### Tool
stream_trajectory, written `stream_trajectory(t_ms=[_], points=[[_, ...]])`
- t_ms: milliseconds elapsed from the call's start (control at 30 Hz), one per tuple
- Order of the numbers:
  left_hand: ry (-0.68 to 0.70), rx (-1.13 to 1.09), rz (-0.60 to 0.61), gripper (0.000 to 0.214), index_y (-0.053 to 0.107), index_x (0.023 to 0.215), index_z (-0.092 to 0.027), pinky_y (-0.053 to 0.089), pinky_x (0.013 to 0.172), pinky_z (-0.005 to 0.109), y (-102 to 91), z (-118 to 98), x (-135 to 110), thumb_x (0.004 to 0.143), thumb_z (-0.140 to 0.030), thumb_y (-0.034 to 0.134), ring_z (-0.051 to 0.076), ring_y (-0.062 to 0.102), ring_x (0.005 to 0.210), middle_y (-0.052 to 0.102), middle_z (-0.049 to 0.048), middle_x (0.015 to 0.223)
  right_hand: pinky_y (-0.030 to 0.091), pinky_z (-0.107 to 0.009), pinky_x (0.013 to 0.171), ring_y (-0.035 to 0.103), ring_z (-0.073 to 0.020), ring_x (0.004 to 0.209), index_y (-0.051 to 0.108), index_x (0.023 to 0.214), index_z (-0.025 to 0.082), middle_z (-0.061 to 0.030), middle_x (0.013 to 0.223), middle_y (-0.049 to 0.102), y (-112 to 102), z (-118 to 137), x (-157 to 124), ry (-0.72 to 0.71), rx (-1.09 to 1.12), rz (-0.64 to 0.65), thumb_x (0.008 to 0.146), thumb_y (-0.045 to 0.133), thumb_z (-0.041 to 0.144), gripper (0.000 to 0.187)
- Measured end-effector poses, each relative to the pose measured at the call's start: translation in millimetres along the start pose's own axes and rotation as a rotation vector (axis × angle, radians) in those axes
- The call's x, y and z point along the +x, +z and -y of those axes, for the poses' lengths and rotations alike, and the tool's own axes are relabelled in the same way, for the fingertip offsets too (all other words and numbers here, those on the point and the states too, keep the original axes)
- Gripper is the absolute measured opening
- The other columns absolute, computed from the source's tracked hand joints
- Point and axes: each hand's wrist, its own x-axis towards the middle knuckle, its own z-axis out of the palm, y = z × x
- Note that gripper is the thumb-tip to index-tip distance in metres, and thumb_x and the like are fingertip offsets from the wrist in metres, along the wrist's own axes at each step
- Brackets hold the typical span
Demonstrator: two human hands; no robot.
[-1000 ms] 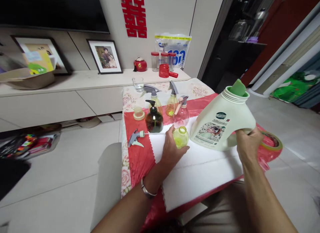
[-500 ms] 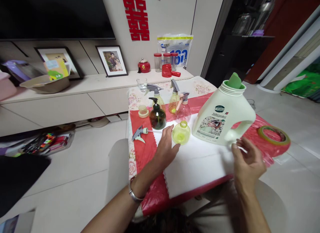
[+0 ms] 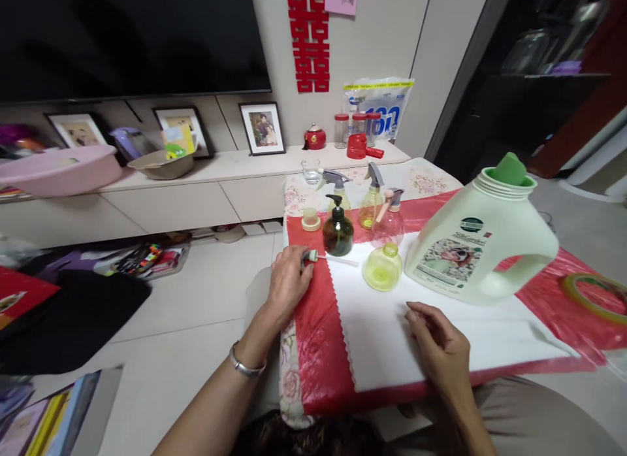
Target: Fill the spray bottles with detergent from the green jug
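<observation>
Sprayer (image 3: 333,259): tube points right, towards yellow bottle (image 3: 383,273)
Left hand (image 3: 290,277): closed around its left end
Right hand (image 3: 439,342): empty, half-curled, nearer yellow bottle

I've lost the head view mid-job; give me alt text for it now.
The left hand covers the head of a sprayer, its tube pointing toward an open yellow bottle on a white cloth. The right hand, empty, is over the cloth; a pale green jug stands right of the bottle.

The left hand (image 3: 288,281) curls over the spray nozzle (image 3: 312,255).
</observation>
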Motion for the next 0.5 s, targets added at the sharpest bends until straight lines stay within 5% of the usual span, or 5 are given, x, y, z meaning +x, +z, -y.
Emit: stream_trajectory(t_ms=[233, 500], points=[[-0.194, 0.143, 0.085, 0.043, 0.056, 0.134, -0.017, 0.047, 0.097, 0.045, 7.7, 7.0, 1.5, 0.095, -0.036, 0.057, 0.034, 0.061, 0.114, 0.067, 0.0158, 0.125, 0.052, -0.017, 0.061, 0.062, -0.0113, 0.067, 0.076, 0.101, 0.018, -0.0046, 0.086, 0.072, -0.5, -14.6, 0.0, 0.031, -0.063, 0.057, 0.083, 0.071, 0.054, 0.04], [-0.242, 0.119, 0.121, 0.041, 0.063, 0.127, -0.015, 0.047, 0.096, 0.043, 11.7, 14.5, 20.3, 0.087, -0.026, 0.062, 0.034, 0.061, 0.112, 0.069, 0.0155, 0.116, 0.053, -0.017, 0.062, 0.067, -0.0139, 0.075, 0.076, 0.101, 0.018, -0.0059, 0.089, 0.074, -1.4, -16.9, 0.4, -0.006, -0.106, 0.053, 0.083, 0.071, 0.054, 0.041]])
